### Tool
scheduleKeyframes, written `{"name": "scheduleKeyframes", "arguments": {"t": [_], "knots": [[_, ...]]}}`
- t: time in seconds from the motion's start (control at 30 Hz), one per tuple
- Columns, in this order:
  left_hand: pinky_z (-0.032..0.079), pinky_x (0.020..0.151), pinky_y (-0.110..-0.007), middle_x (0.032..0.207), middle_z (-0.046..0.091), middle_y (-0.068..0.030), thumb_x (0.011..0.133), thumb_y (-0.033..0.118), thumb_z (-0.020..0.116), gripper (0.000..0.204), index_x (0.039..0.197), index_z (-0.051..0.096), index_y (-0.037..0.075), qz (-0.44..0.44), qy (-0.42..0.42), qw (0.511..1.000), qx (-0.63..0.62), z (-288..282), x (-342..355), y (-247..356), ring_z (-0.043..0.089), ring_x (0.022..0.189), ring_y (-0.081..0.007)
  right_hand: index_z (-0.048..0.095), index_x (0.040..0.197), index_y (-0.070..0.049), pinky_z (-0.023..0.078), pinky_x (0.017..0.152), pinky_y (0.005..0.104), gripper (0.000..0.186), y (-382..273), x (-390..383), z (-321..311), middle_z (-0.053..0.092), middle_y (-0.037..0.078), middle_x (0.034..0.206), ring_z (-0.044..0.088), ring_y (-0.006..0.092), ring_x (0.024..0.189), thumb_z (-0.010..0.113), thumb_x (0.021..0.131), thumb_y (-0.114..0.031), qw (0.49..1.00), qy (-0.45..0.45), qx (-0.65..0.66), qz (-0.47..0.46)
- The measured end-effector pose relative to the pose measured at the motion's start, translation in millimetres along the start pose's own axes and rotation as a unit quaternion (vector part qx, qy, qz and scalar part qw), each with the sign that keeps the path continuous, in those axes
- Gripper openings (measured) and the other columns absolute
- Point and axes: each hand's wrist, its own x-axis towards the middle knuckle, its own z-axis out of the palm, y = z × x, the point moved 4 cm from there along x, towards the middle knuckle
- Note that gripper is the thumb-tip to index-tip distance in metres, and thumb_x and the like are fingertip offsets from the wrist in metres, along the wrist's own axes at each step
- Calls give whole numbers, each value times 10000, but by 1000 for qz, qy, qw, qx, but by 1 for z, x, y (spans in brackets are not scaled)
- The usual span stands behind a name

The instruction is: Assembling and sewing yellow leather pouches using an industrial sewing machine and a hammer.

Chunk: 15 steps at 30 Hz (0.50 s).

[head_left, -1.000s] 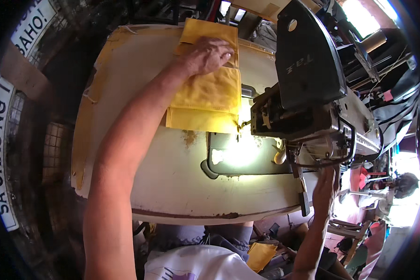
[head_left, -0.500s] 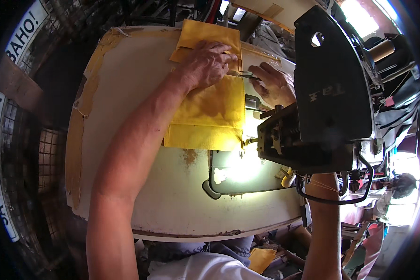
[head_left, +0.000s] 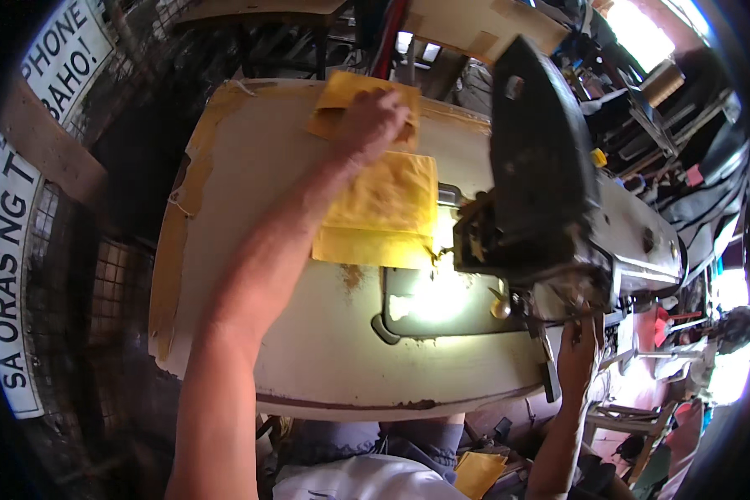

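Note:
My left hand [head_left: 379, 117] has curled fingers gripping the upper yellow fabric piece [head_left: 342, 92], which has a flap or slit across it. A second yellow piece [head_left: 387, 208] lies below it, its right edge at the needle area of a black sewing machine [head_left: 542, 125], under a bright work light. The pieces are separated by a narrow gap at the right. My right hand [head_left: 579, 342] is down at the machine's right front, beside a hanging metal bar; its fingertips are partly hidden by the machine, and what it holds, if anything, is unclear.
The pale worktable [head_left: 225, 192] has worn tape edges. Signboards and wire mesh [head_left: 112, 279] stand at the left, another table [head_left: 258, 12] behind. Tools, spools and dark material [head_left: 708, 192] crowd the right; more yellow pieces [head_left: 479, 475] sit below the table edge.
My right hand, which held a small dark tool beside the upper piece half a second ago, has withdrawn to the machine's front. My left hand has shifted, and the gap between the pieces has widened.

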Motion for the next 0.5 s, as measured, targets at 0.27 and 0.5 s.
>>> {"name": "scheduleKeyframes", "arguments": {"t": [0.27, 0.5], "knots": [[503, 831, -308, 973, 634, -43, 846, 93, 638, 188, 1022, 666, 35, -31, 7, 949, -314, -197, -30, 55, 624, 942, -162, 624, 1240, -75, 450, 942, 413, 380, 15, -38, -17, 591, 163, 1210, 563, 337, 1107, 529, 896, 57, 997, 0, -60, -51], [345, 1128, -480, 935, 657, -76, 730, -128, 567, 224, 777, 709, 39, -42, -312, 919, -237, -208, -199, 103, 545, 1259, -296, 665, 1133, -34, 493, 886, 435, 329, -102, -67, 11, 617, 166, 1166, 598, 340, 1056, 683, 805, -29, 942, -1, 172, -287]]}}
